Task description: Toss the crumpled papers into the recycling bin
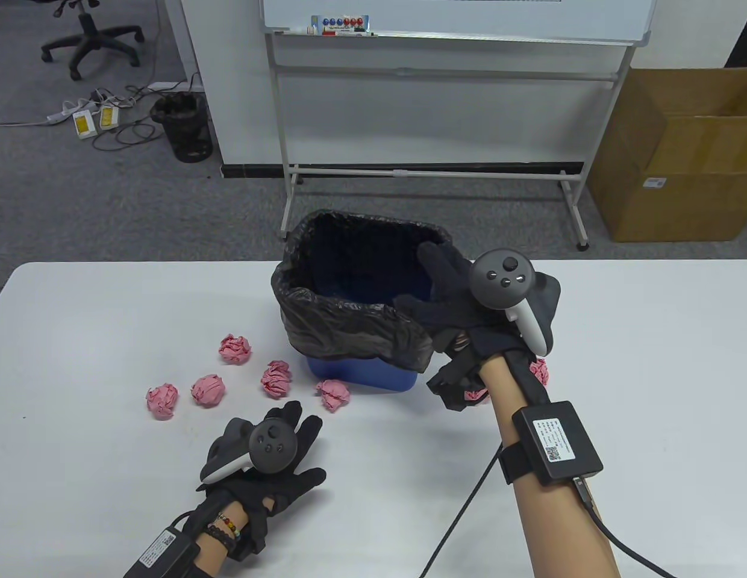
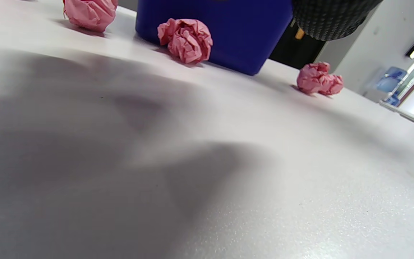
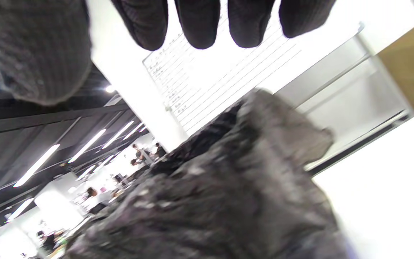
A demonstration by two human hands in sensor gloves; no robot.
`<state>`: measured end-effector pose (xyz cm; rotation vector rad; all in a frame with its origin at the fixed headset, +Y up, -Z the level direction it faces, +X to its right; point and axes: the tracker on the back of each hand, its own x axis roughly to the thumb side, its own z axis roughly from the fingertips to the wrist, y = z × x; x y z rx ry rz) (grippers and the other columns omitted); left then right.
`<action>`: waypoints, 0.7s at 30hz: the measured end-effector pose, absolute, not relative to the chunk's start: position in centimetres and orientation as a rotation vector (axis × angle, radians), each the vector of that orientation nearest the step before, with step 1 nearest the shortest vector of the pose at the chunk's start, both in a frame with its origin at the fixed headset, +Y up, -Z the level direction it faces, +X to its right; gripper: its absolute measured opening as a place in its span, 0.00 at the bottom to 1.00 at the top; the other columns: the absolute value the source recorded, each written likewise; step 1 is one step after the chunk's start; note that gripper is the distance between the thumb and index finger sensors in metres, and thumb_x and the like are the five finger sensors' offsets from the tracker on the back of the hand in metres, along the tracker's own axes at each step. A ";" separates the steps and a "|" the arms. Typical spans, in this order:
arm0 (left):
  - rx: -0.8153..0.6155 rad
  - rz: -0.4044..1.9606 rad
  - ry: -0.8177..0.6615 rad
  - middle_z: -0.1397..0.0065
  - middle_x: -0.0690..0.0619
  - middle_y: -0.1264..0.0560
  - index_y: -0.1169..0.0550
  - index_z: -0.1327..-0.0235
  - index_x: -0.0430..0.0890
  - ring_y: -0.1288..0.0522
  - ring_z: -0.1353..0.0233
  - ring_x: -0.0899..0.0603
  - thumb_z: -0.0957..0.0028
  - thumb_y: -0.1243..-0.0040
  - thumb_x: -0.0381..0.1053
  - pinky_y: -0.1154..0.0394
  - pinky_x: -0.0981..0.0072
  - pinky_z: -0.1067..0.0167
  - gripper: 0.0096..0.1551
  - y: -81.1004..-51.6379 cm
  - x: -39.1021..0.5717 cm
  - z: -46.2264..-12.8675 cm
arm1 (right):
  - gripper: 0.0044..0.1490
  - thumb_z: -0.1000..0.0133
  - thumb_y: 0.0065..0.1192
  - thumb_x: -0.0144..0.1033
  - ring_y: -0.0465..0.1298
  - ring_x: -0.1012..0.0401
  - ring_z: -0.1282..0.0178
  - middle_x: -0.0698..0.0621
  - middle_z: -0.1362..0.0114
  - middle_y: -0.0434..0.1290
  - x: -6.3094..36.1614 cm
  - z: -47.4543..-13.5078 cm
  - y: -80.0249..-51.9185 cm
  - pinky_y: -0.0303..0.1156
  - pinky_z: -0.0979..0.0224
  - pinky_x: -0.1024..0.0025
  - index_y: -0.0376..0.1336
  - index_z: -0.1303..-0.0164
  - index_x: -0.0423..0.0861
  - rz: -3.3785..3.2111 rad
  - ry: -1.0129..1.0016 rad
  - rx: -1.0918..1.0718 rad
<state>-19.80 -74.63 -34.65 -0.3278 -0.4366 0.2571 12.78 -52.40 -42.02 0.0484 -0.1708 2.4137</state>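
Observation:
A blue recycling bin point(image 1: 361, 373) lined with a black bag point(image 1: 349, 328) stands mid-table. Several pink crumpled papers lie left of and in front of it, the nearest ones at the front corner point(image 1: 333, 394) and beside it point(image 1: 278, 378). Two more papers point(image 1: 539, 371) lie to the right of the bin under my right forearm. My right hand point(image 1: 423, 277) hovers over the bin's right rim, fingers spread and holding nothing; its fingers point(image 3: 199, 21) hang above the bag point(image 3: 228, 187). My left hand point(image 1: 295, 433) rests flat on the table with fingers spread, just short of the papers.
The left wrist view shows the bin's blue wall point(image 2: 228, 28), a paper point(image 2: 187, 39) against it and another paper point(image 2: 319, 79) further right. On the floor behind the table stand a whiteboard frame point(image 1: 434, 171), a cardboard box point(image 1: 681, 156) and a black waste basket point(image 1: 184, 126).

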 end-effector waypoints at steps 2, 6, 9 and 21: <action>-0.327 0.261 -0.436 0.14 0.37 0.67 0.54 0.17 0.48 0.64 0.18 0.26 0.48 0.51 0.68 0.57 0.24 0.29 0.53 -74.6 -19.8 -34.7 | 0.58 0.61 0.72 0.63 0.55 0.44 0.11 0.51 0.11 0.53 13.9 -41.7 -52.6 0.55 0.18 0.42 0.52 0.20 0.61 2.441 -0.193 -0.008; -0.330 0.263 -0.429 0.14 0.37 0.67 0.54 0.17 0.48 0.64 0.18 0.26 0.48 0.51 0.68 0.57 0.23 0.29 0.52 -74.7 -19.9 -34.7 | 0.58 0.61 0.72 0.63 0.55 0.44 0.11 0.52 0.11 0.53 16.5 -41.1 -53.5 0.55 0.18 0.42 0.52 0.20 0.61 2.487 -0.242 -0.153; -0.331 0.258 -0.426 0.15 0.37 0.67 0.54 0.17 0.48 0.64 0.18 0.26 0.48 0.51 0.68 0.57 0.23 0.29 0.52 -74.8 -19.9 -34.8 | 0.58 0.61 0.72 0.63 0.55 0.44 0.11 0.52 0.11 0.53 18.1 -41.1 -54.5 0.55 0.18 0.42 0.53 0.20 0.61 2.504 -0.248 -0.237; -0.332 0.243 -0.433 0.15 0.37 0.67 0.54 0.17 0.48 0.64 0.18 0.26 0.48 0.51 0.68 0.57 0.23 0.29 0.52 -74.8 -19.7 -34.7 | 0.58 0.62 0.73 0.62 0.57 0.45 0.12 0.52 0.12 0.55 22.1 -42.7 -61.1 0.57 0.18 0.43 0.53 0.20 0.61 2.617 -0.206 -0.508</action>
